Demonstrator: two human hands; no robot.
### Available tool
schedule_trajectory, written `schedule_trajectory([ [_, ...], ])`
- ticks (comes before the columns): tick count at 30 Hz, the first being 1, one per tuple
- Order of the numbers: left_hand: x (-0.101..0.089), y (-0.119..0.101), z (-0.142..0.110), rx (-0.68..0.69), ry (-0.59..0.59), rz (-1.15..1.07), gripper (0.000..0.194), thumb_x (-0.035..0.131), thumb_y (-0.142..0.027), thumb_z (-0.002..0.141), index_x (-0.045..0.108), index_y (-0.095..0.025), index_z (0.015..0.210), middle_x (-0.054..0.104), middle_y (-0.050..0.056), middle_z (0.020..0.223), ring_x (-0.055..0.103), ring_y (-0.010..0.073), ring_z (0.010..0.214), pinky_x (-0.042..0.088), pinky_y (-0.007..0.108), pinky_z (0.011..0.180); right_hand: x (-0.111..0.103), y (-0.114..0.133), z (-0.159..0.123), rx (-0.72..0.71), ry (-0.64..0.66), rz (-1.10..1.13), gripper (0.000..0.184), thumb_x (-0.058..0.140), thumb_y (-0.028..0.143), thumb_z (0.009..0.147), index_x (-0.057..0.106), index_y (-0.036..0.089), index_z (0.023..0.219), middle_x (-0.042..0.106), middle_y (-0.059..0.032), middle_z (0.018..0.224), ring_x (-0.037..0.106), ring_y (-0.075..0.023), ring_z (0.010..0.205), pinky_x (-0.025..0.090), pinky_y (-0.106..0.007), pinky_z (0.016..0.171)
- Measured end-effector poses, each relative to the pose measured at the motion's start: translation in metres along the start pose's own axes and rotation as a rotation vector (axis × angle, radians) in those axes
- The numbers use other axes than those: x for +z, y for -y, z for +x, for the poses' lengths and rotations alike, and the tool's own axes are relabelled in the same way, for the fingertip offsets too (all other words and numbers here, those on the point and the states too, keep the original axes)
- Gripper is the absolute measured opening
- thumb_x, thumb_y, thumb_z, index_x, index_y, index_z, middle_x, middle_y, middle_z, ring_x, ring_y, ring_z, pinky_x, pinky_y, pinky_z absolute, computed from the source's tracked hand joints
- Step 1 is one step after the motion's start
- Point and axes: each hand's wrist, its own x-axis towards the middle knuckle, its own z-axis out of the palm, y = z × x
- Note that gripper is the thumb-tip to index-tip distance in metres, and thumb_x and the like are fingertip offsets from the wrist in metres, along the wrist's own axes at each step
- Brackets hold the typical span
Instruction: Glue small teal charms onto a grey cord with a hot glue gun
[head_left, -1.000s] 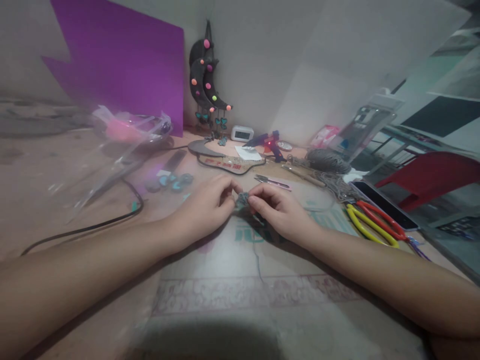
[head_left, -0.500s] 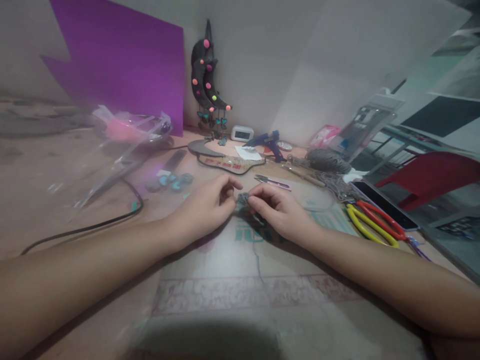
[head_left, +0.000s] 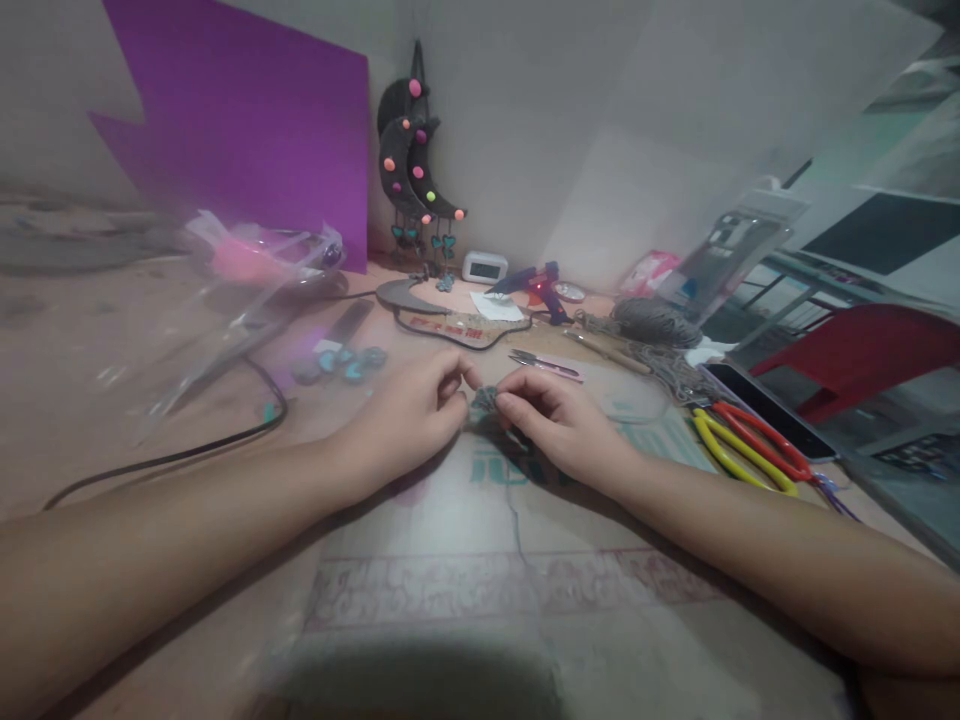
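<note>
Both of my hands meet over the middle of the cardboard-covered table [head_left: 465, 590]. My left hand [head_left: 409, 415] and my right hand [head_left: 559, 420] pinch a small grey tuft of twine [head_left: 485, 401] between their fingertips. Both sets of fingers are curled and closed on that tuft. A thin strand of twine [head_left: 514, 510] trails from it toward me across the cardboard. Most of the tuft is hidden by my fingers.
A ball of grey twine [head_left: 654, 322] lies at the right, near yellow and red pliers [head_left: 739, 440] and a phone [head_left: 765, 405]. Behind my hands are small snips [head_left: 544, 363], a glue gun [head_left: 534, 285], a small clock [head_left: 484, 266], moon decorations [head_left: 411, 160], purple sheet [head_left: 240, 130], plastic bags [head_left: 247, 270], black cable [head_left: 187, 455].
My fingers have shifted slightly on the tuft; the left index finger dipped back onto it. My arms have stayed where they were.
</note>
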Motion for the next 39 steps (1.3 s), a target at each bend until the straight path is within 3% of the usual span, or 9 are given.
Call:
schedule_trajectory([
  [5, -0.002, -0.004, -0.001, -0.018, -0.036, -0.068, 0.017, 0.048, -0.026, 0.093, 0.062, -0.022, 0.101, 0.068, 0.002, 0.099, 0.062, 0.0197, 0.093, 0.047, 0.033, 0.081, -0.001, 0.002, 0.000, 0.005, -0.033, -0.005, 0.013, 0.054, 0.028, 0.093, 0.061, 0.018, 0.087, 0.061, 0.0015, 0.072, 0.053, -0.0106, 0.063, 0.042, -0.024, 0.061],
  [8, -0.005, -0.010, -0.002, -0.017, -0.014, -0.095, 0.027, 0.041, -0.035, 0.099, 0.063, -0.021, 0.096, 0.069, 0.002, 0.091, 0.064, 0.0195, 0.088, 0.048, 0.032, 0.077, -0.001, 0.003, 0.000, 0.013, -0.057, 0.006, 0.014, 0.054, 0.029, 0.093, 0.061, 0.019, 0.088, 0.062, 0.0008, 0.074, 0.055, -0.0112, 0.065, 0.043, -0.024, 0.061],
  [10, -0.007, -0.013, -0.003, -0.002, 0.011, -0.106, 0.027, 0.045, -0.040, 0.097, 0.064, -0.020, 0.094, 0.069, 0.001, 0.089, 0.064, 0.0193, 0.085, 0.048, 0.031, 0.075, -0.001, 0.003, 0.000, 0.009, -0.047, -0.003, 0.014, 0.054, 0.029, 0.093, 0.061, 0.019, 0.087, 0.063, 0.0004, 0.074, 0.056, -0.0118, 0.067, 0.043, -0.024, 0.063],
  [13, -0.007, -0.015, -0.003, 0.023, 0.012, -0.046, 0.021, 0.054, -0.038, 0.093, 0.064, -0.020, 0.089, 0.070, 0.001, 0.089, 0.063, 0.0192, 0.085, 0.047, 0.031, 0.075, -0.001, 0.002, 0.000, -0.003, -0.025, -0.016, 0.014, 0.054, 0.028, 0.093, 0.061, 0.019, 0.084, 0.062, 0.0004, 0.073, 0.055, -0.0119, 0.067, 0.043, -0.025, 0.063],
  [21, -0.007, -0.015, -0.002, 0.022, 0.002, 0.022, 0.018, 0.056, -0.033, 0.091, 0.063, -0.019, 0.083, 0.068, 0.002, 0.085, 0.061, 0.0192, 0.083, 0.045, 0.032, 0.075, 0.000, -0.001, 0.000, 0.015, -0.008, 0.019, 0.014, 0.057, 0.030, 0.092, 0.063, 0.018, 0.091, 0.065, -0.0013, 0.081, 0.058, -0.0130, 0.073, 0.046, -0.026, 0.066],
  [27, -0.008, -0.015, -0.002, 0.022, 0.030, -0.038, 0.023, 0.051, -0.037, 0.094, 0.064, -0.020, 0.087, 0.068, 0.001, 0.086, 0.061, 0.0182, 0.083, 0.045, 0.030, 0.073, 0.000, -0.001, 0.000, 0.013, -0.028, 0.008, 0.011, 0.057, 0.028, 0.091, 0.062, 0.018, 0.088, 0.064, -0.0005, 0.079, 0.057, -0.0120, 0.070, 0.044, -0.025, 0.064],
  [39, -0.007, -0.013, -0.001, 0.031, 0.007, 0.020, 0.031, 0.042, -0.035, 0.097, 0.056, -0.019, 0.074, 0.061, 0.000, 0.074, 0.058, 0.0177, 0.074, 0.042, 0.030, 0.067, 0.000, -0.001, 0.000, 0.008, -0.027, -0.015, 0.011, 0.058, 0.029, 0.091, 0.062, 0.019, 0.089, 0.064, -0.0007, 0.079, 0.056, -0.0123, 0.070, 0.044, -0.026, 0.064],
])
